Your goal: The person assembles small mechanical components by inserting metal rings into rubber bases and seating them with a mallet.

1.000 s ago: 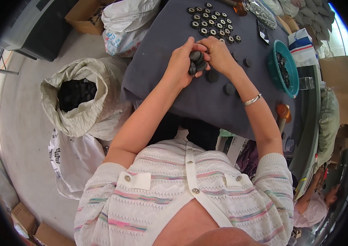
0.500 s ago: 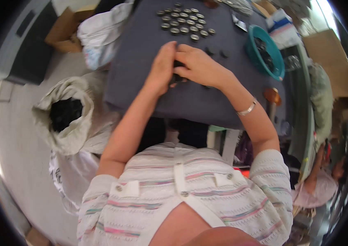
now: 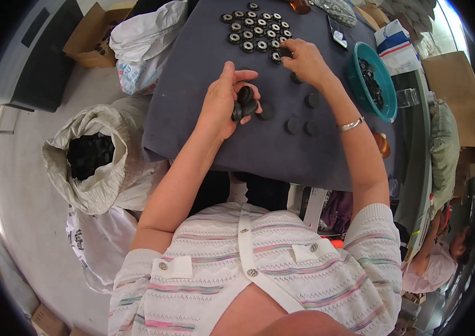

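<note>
My left hand is curled around several round black discs above the grey cloth of the table. Farther off and to the right, my right hand pinches one black disc, partly hidden by its fingers. It is at the near edge of a cluster of black discs with shiny metal rings in them. Several plain black discs lie loose between and nearer than my hands.
A teal basin of black parts stands at the right, beside a clear jar. A small amber object sits near my right forearm. Left of the table are an open sack of black pieces and a cardboard box. Someone sits far right.
My hands have come apart. The right has moved away to the ringed discs with a black disc; the left has turned, showing the discs in it. Loose discs on the cloth are now uncovered.
</note>
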Demonstrator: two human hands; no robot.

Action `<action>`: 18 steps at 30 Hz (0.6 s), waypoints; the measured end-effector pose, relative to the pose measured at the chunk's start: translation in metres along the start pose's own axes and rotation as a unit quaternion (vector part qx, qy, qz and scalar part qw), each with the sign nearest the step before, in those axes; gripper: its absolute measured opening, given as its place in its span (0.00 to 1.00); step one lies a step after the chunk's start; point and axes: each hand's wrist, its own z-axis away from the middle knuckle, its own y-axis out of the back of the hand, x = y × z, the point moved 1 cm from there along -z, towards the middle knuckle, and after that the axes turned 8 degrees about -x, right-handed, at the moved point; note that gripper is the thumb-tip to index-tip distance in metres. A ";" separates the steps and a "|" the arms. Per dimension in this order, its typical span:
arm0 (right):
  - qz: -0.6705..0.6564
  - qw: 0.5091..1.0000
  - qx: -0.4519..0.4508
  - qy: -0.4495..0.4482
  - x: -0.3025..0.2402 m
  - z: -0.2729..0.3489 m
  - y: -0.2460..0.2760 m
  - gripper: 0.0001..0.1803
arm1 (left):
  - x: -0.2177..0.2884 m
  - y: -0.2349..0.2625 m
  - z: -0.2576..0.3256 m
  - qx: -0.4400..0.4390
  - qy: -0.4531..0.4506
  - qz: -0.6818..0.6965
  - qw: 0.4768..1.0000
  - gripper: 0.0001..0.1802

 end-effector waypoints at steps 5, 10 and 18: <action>0.005 0.998 -0.059 0.003 0.004 -0.011 -0.014 0.18 | 0.002 0.002 -0.001 0.005 -0.004 0.009 1.000 0.32; 0.045 0.994 -0.098 0.018 0.003 -0.019 -0.011 0.19 | 0.002 0.004 -0.002 0.008 0.000 0.001 1.000 0.32; 0.095 0.986 -0.132 0.043 0.006 -0.034 -0.017 0.18 | 0.005 0.004 -0.005 -0.019 -0.035 0.001 0.999 0.31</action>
